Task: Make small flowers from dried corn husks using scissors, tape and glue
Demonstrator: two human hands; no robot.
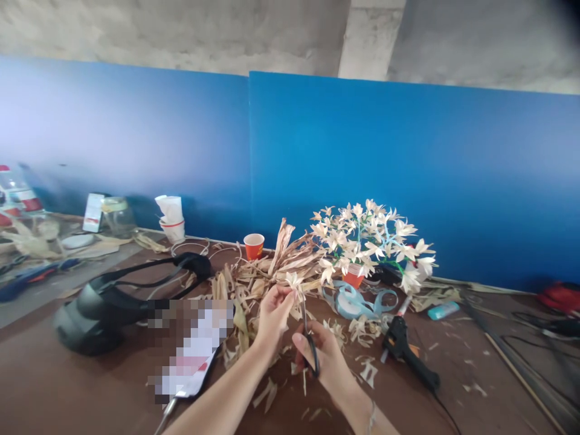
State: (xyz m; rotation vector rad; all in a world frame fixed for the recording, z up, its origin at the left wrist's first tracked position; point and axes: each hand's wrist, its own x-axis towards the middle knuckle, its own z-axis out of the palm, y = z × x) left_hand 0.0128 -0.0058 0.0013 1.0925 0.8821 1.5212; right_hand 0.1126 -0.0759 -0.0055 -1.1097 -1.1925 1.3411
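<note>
Head view, table: brown top [99, 393], littered with pale scraps [369, 373] and a heap of dried husks [294, 263].
Room: blue partition [408, 151] behind; bare grey concrete [181, 36] above.
Flower [294, 280]: small, cream, pointed petals; upright in front of the heap.
Left hand [274, 311]: pinching the flower at its fingertips.
Right hand [327, 350]: gripping dark-handled scissors [310, 347], blades upward near the flower; contact unclear.
Bouquet [374, 249]: similar pale blooms above a red cup [353, 277], right of the hands.

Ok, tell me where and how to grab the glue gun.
Grip the glue gun by its black handle, short of the cord, probably best from the right: it lies with the handle slanting toward the near right, away from its body. The right hand currently holds scissors.
</note>
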